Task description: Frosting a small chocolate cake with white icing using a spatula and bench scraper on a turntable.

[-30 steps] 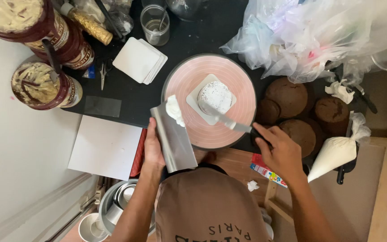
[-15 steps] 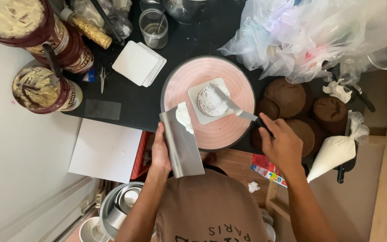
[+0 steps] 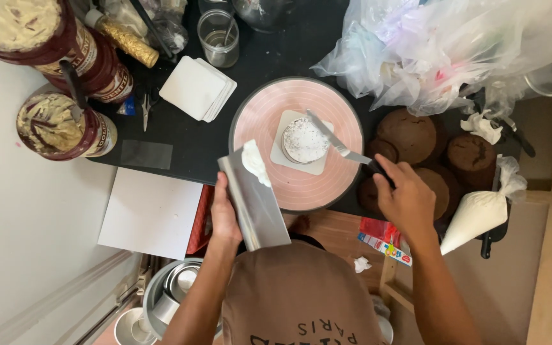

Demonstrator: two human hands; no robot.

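Black and crowded, the surface below you carries a pink turntable at its near edge, and on the middle of that turntable lies a square white cake board with a small round cake layer on it, its top smeared thinly with white cream. Your right hand is closed around the dark handle of a palette knife, whose blade slants up and to the left so that its tip lies over the far edge of the cake layer. Your left hand has its grip clamped on a flat metal scraper, held tilted just beside the turntable's near left rim, with a dab of white cream sitting on its upper end. Right of the turntable, several dark brown cake rounds lie close together, and a filled white piping bag lies near them, beyond your right hand. Behind them is a heap of crumpled clear plastic bags. To the left you have a stack of white square boards, a glass jar and two tubs of pale cream, with a white sheet lying beside your left wrist.
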